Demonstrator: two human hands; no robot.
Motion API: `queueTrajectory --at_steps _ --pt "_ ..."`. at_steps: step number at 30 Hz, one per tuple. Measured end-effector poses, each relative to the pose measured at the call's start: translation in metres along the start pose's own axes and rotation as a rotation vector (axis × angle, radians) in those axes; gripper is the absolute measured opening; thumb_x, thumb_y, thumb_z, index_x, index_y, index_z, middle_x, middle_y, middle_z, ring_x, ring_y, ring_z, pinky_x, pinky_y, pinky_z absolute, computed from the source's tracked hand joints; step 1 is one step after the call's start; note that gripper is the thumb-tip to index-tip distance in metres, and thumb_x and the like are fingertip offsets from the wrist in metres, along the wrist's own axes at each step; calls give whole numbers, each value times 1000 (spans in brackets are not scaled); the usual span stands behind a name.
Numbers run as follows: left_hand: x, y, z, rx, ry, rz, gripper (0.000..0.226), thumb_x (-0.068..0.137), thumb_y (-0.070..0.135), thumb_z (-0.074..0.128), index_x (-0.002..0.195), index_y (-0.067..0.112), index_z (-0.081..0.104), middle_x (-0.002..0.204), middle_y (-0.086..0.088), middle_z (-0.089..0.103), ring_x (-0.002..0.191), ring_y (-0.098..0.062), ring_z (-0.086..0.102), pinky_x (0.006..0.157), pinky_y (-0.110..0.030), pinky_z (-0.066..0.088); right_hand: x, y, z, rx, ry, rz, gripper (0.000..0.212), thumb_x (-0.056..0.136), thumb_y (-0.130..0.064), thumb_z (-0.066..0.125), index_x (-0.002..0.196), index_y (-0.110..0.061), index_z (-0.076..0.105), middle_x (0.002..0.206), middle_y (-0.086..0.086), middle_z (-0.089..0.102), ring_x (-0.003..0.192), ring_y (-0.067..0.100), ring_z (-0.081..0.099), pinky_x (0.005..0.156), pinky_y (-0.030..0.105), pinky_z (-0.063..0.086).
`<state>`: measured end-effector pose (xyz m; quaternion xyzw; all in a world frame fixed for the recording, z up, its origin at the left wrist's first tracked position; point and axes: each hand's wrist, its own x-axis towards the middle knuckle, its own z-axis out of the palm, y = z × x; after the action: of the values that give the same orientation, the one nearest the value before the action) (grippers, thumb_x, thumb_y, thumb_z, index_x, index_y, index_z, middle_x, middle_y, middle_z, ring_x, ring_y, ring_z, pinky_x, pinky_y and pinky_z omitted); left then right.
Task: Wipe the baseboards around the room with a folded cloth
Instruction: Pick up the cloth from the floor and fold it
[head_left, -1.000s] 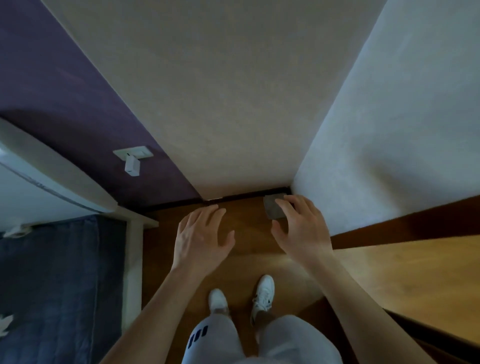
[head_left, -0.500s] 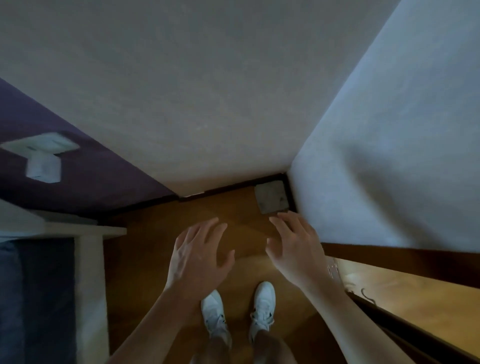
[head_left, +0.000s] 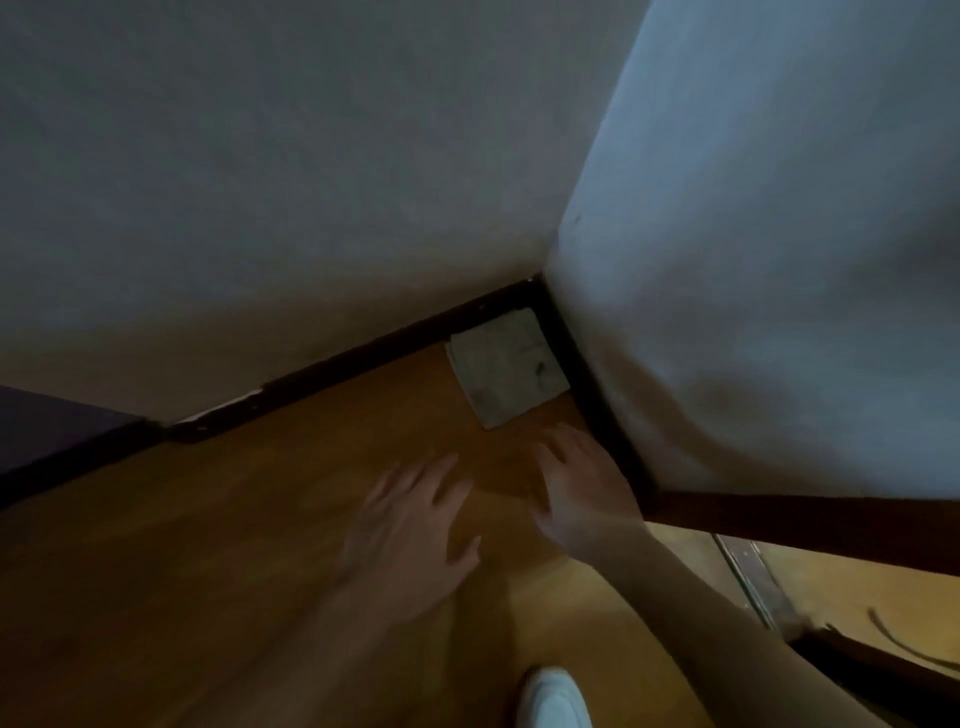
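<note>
**In the corner, a folded cloth (head_left: 506, 369), both hands empty**

The left hand (head_left: 410, 525) is over the wooden floor (head_left: 208, 545), fingers spread, holding nothing. The folded cloth lies flat against the dark baseboard (head_left: 337, 364). The right hand (head_left: 582, 488) is just short of it, with fingers straight and loose.

A home interior is indicated: a room corner is formed by pale textured walls (head_left: 311, 182), edged by dark wooden baseboards (head_left: 363, 358) above a wood-laminate floor (head_left: 208, 571); a metal threshold strip (head_left: 748, 577) is seen at the right.
</note>
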<state>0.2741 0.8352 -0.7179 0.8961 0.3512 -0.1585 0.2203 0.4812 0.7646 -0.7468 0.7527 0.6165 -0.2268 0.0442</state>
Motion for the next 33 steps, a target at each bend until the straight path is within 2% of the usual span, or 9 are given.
queueTrajectory --at_steps 2,5,7,10,14,18,23,28,33 --pt "31 -12 34 4 -28 14 78 85 67 21 153 33 38 164 2 30 149 -22 29 121 -41 18 26 13 38 -28 -23 -7 56 89 -39 65 138 -16 50 147 8 44 141 27 36 118 42 30" --pt "75 -28 74 -1 -28 1 87 80 71 7 158 36 19 167 6 14 151 -22 19 120 -43 21 66 35 86 -21 84 -45 43 81 -29 65 120 -11 63 131 13 56 122 32 54 101 42 46" --pt "104 -39 90 29 -2 30 80 87 71 16 158 35 16 166 6 12 150 -20 17 119 -40 17 92 47 107 -41 160 -58 42 85 -27 58 123 -10 61 133 14 55 122 32 53 100 41 46" --pt "133 -52 103 87 20 115 74 96 63 38 159 33 14 166 4 9 151 -21 13 121 -39 12 122 62 129 -67 285 -64 48 92 -29 49 134 -8 56 144 16 50 134 33 46 112 43 38" --pt "157 -80 123 158 63 174 80 95 63 37 161 30 9 168 1 4 153 -23 9 126 -41 5 147 74 156 -78 317 -67 55 99 -38 37 145 -9 48 151 15 44 141 32 39 117 45 32" --pt "167 -98 136 125 112 202 80 95 60 41 162 27 13 169 0 7 154 -21 11 123 -34 -1 139 62 167 -88 344 -35 55 98 -41 37 145 -14 48 145 12 50 132 33 48 112 49 36" --pt "149 -115 151 156 198 243 68 85 54 46 141 18 53 153 -8 46 137 -25 47 114 -40 24 105 29 177 -126 291 -168 48 97 -39 49 141 -19 52 136 8 54 117 33 51 110 51 35" --pt "126 -131 172 168 223 341 61 88 48 48 138 14 58 148 -8 51 136 -26 48 118 -39 26 79 3 189 -64 224 -218 58 88 -41 56 142 -20 51 139 6 52 123 33 49 102 45 46" --pt "116 -140 181 130 283 319 46 91 39 52 129 16 64 141 -5 58 131 -25 55 104 -43 49 68 -1 192 7 209 -267 65 82 -41 60 143 -22 46 140 2 49 126 25 48 100 39 50"
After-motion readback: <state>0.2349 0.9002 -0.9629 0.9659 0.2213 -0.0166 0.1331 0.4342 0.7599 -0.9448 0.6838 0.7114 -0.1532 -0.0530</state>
